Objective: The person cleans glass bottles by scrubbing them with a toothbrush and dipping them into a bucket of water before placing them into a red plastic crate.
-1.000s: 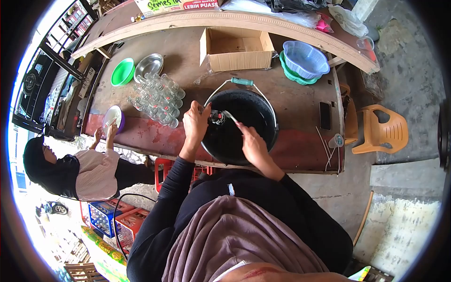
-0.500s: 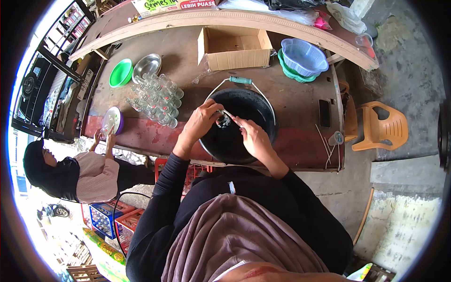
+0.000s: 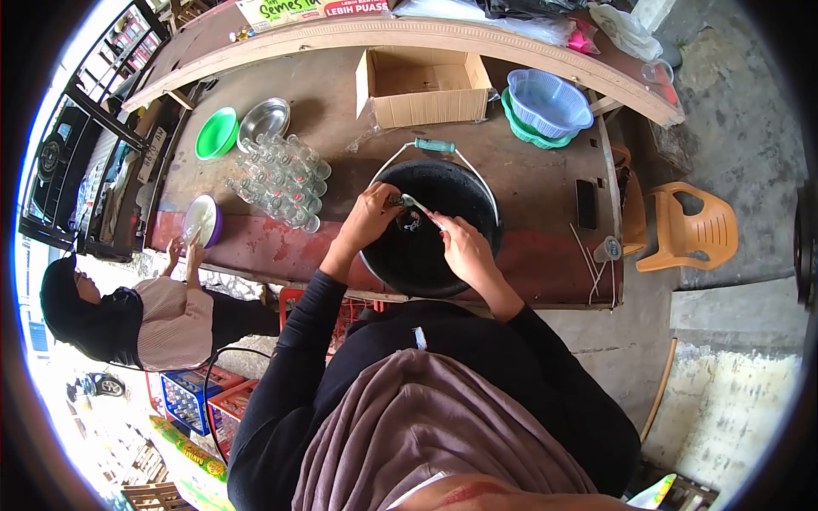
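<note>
Over the black bucket point(image 3: 460, 277), my left hand point(image 3: 365, 223) is closed around a clear glass bottle point(image 3: 411, 221) with a red-and-white mark. My right hand point(image 3: 467, 251) grips a slim, pale stick-like tool point(image 3: 419, 205), its far end against the bottle near my left fingertips. The tool's exact kind is too small to make out. The bucket has a dark inside and a wire handle with a green grip point(image 3: 434, 146), raised toward the far side. Left of the bucket, several clear glass bottles point(image 3: 279, 183) stand grouped on the table point(image 3: 332, 94).
A cardboard box point(image 3: 430, 108), blue and green basins point(image 3: 550, 102), a green bowl point(image 3: 217, 134) and a metal bowl point(image 3: 265, 119) sit farther back. A phone point(image 3: 586, 204) and sticks point(image 3: 588, 260) lie right. At left, another person point(image 3: 175, 319) works over a purple-rimmed bowl point(image 3: 203, 215).
My right hand and the tool have shifted slightly right and down, and the bottle has tilted or turned a little. My left hand stays around it. The other person's hands moved slightly.
</note>
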Tool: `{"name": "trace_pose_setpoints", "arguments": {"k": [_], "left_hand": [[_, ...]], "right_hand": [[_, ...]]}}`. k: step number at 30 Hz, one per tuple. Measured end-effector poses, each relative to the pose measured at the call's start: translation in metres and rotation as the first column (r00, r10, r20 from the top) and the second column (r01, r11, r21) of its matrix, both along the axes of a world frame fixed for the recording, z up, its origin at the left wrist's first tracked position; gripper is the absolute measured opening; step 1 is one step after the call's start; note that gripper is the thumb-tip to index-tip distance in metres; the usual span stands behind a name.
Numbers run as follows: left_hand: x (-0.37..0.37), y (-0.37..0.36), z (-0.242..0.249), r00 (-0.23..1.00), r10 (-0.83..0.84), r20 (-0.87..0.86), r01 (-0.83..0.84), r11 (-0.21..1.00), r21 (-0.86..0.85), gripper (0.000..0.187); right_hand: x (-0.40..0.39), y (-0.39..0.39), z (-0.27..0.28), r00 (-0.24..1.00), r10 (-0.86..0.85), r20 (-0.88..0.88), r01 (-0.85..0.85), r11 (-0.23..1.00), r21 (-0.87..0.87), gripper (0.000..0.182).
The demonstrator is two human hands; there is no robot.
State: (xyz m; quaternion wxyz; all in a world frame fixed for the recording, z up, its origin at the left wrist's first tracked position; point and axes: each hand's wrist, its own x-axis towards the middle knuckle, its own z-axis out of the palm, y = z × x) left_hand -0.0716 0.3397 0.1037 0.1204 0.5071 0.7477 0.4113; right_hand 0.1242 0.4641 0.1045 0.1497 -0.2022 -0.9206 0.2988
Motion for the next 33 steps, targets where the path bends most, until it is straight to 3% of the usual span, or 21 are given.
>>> {"name": "trace_pose_setpoints", "arguments": {"k": [1, 2, 4, 8, 12, 14, 16, 18, 20, 21, 24, 27, 28, 30, 31, 33], "left_hand": [[0.000, 0.003, -0.008, 0.998, 0.051, -0.024, -0.051, 0.999, 0.009, 0.026], [0.000, 0.004, -0.016, 0.999, 0.045, -0.023, -0.045, 0.999, 0.010, 0.026], [0.002, 0.008, -0.030, 0.969, 0.170, -0.177, -0.170, 0.985, 0.016, 0.026], [0.011, 0.017, -0.053, 0.937, 0.325, -0.127, -0.328, 0.945, -0.009, 0.028], [0.013, 0.019, -0.051, 0.943, 0.292, -0.158, -0.290, 0.956, 0.031, 0.028], [0.012, 0.013, -0.049, 0.950, 0.152, -0.273, -0.148, 0.988, 0.036, 0.029], [0.014, 0.010, -0.058, 0.945, 0.164, -0.282, -0.177, 0.984, -0.021, 0.029], [0.016, 0.008, -0.058, 0.939, 0.174, -0.298, -0.204, 0.976, -0.073, 0.030], [0.020, 0.005, -0.042, 0.962, 0.267, -0.062, -0.273, 0.952, -0.141, 0.025], [0.020, 0.002, -0.035, 0.963, 0.263, -0.066, -0.270, 0.952, -0.142, 0.025], [0.029, -0.015, -0.003, 0.907, 0.377, 0.186, -0.374, 0.926, -0.052, 0.014], [0.037, -0.034, 0.013, 0.837, 0.449, 0.312, -0.453, 0.889, -0.063, 0.016], [0.039, -0.040, 0.013, 0.839, 0.449, 0.309, -0.453, 0.889, -0.063, 0.016], [0.042, -0.051, 0.014, 0.807, 0.444, 0.389, -0.478, 0.878, -0.011, 0.016], [0.042, -0.056, 0.012, 0.806, 0.446, 0.389, -0.480, 0.877, -0.012, 0.016], [0.043, -0.065, 0.009, 0.925, 0.343, 0.162, -0.356, 0.933, 0.058, 0.017]], "right_hand": [[0.001, 0.001, -0.006, 1.000, -0.004, 0.002, 0.004, 1.000, -0.001, 0.037], [0.001, 0.005, -0.018, 0.992, -0.007, 0.129, 0.001, 0.999, 0.045, 0.037], [-0.001, 0.012, -0.028, 0.945, -0.016, 0.326, -0.013, 0.996, 0.087, 0.038], [-0.003, -0.009, -0.013, 0.993, -0.040, 0.112, 0.041, 0.999, -0.005, 0.032], [-0.002, 0.002, -0.034, 0.952, -0.019, 0.307, -0.005, 0.997, 0.079, 0.032], [0.000, -0.001, -0.026, 0.969, -0.012, 0.246, -0.005, 0.998, 0.070, 0.033], [0.000, -0.008, -0.021, 0.991, 0.009, 0.132, -0.016, 0.998, 0.055, 0.033], [0.003, -0.006, -0.032, 0.977, 0.008, 0.214, -0.024, 0.997, 0.073, 0.036], [0.004, 0.001, -0.048, 0.936, -0.006, 0.352, -0.031, 0.994, 0.101, 0.041], [0.004, -0.002, -0.036, 0.937, -0.009, 0.349, -0.027, 0.995, 0.100, 0.041], [0.011, -0.022, 0.000, 0.998, 0.012, -0.057, -0.014, 0.999, -0.038, 0.043], [0.014, -0.018, -0.012, 0.996, 0.000, -0.086, -0.004, 0.999, -0.046, 0.043], [0.015, -0.011, -0.020, 0.992, -0.086, 0.090, 0.088, 0.996, -0.020, 0.043], [0.015, -0.002, -0.026, 0.986, -0.116, 0.116, 0.117, 0.993, -0.003, 0.042], [0.015, -0.004, -0.012, 0.990, -0.102, 0.099, 0.103, 0.995, -0.006, 0.042], [0.015, -0.019, 0.007, 0.993, -0.008, -0.121, 0.005, 1.000, -0.022, 0.045]]}}
